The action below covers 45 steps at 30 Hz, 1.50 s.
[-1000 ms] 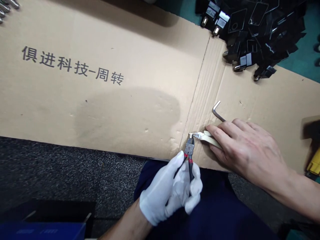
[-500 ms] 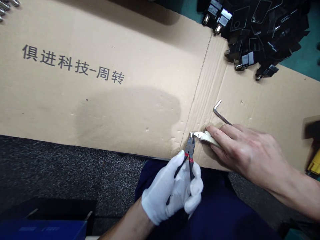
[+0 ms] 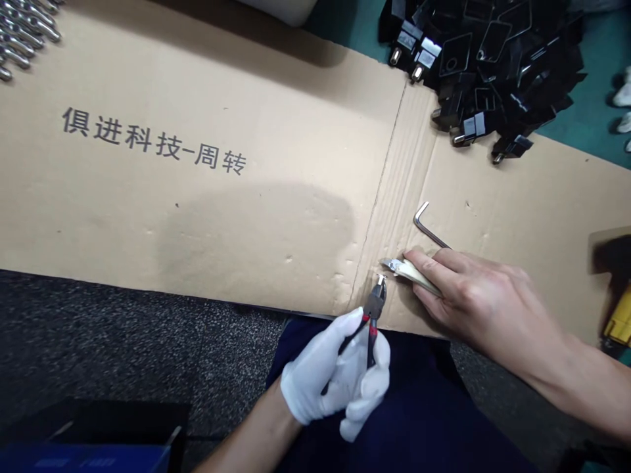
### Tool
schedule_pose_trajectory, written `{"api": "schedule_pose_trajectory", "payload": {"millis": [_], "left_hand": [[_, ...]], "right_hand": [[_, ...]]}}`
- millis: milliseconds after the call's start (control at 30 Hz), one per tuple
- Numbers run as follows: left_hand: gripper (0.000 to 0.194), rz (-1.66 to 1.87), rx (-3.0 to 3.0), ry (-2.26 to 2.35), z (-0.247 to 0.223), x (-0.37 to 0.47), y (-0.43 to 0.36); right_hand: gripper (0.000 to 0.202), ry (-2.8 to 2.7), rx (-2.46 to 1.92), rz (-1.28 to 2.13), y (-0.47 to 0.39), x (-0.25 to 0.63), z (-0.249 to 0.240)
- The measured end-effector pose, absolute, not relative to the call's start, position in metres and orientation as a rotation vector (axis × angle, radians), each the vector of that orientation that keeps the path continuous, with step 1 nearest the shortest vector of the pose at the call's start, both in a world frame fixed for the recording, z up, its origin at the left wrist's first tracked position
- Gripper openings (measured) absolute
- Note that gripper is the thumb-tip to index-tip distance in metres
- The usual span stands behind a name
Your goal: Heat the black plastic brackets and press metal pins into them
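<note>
My left hand [image 3: 340, 374], in a white glove, is closed round the dark handles of a pair of cutting pliers [image 3: 374, 303] with red bands. A small shiny metal piece [image 3: 381, 280] sits in the plier jaws. My bare right hand [image 3: 483, 295] grips a utility knife [image 3: 417, 274] with a pale handle, its blade pointing left, just above and apart from the metal piece. Beyond my right knuckles lies a hex key [image 3: 424, 220], its long end partly hidden by that hand. Both hands are at the near edge of a cardboard sheet [image 3: 266, 230].
Black box-like parts with metal pins [image 3: 483, 72] are heaped at the back right. Several shiny metal parts [image 3: 22, 36] lie at the back left. A yellow and black tool [image 3: 618, 315] is at the right edge, and a blue box [image 3: 83, 456] stands lower left.
The pliers and metal piece have moved slightly down, away from the knife blade they were touching or close to. The whole view has shifted a little.
</note>
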<state>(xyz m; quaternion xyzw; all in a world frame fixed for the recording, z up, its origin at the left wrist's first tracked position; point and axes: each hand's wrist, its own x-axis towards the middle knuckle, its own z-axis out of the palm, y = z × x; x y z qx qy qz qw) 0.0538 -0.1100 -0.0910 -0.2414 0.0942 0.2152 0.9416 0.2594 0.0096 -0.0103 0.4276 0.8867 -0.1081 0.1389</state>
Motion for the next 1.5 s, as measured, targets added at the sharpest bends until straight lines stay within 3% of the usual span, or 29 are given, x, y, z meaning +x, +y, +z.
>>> {"api": "schedule_pose_trajectory", "payload": {"millis": [300,533,1100,1500], "left_hand": [[0.061,0.414,-0.387,0.281,-0.088,0.053,-0.103],[0.062,0.459,-0.475,0.216,-0.088,0.052,-0.107],[0.071,0.450,-0.531,0.163,-0.081,0.051,-0.109],[0.062,0.395,-0.478,0.142,-0.085,0.049,-0.116]], "right_hand": [[0.036,2.517,1.428,-0.784,0.013,0.274,-0.007],[0.040,2.523,1.392,-0.756,0.004,0.276,-0.011],[0.027,2.548,1.288,-0.750,-0.001,0.275,-0.015],[0.027,2.609,1.357,-1.122,-0.006,0.277,-0.019]]}}
